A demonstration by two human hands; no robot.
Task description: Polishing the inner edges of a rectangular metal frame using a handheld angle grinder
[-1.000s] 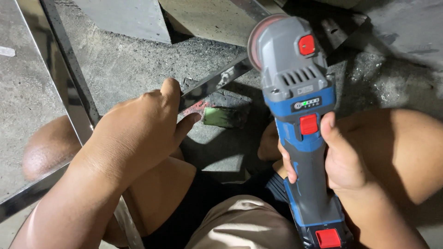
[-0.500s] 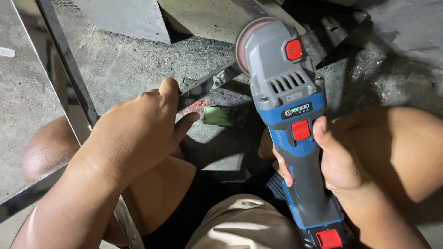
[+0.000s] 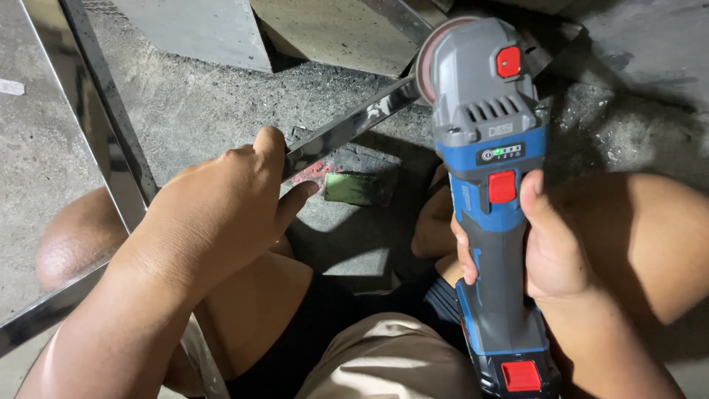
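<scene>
Both hands closed: left [image 3: 221, 207] on steel bar [image 3: 347, 129], right [image 3: 539, 244] on grinder [image 3: 491, 148].

Angle grinder [image 3: 491, 185] shifted left and slightly up over the last 1 s; its disc [image 3: 427, 63] now sits right at the end of the shiny metal bar [image 3: 347, 129], where earlier it stood further right of it. Right hand [image 3: 546, 244] moved left with the tool, thumb now just beside the red switch rather than below it. Left hand [image 3: 221, 214] edged a little right along the bar. Green indicator light on the grinder now visible.
</scene>
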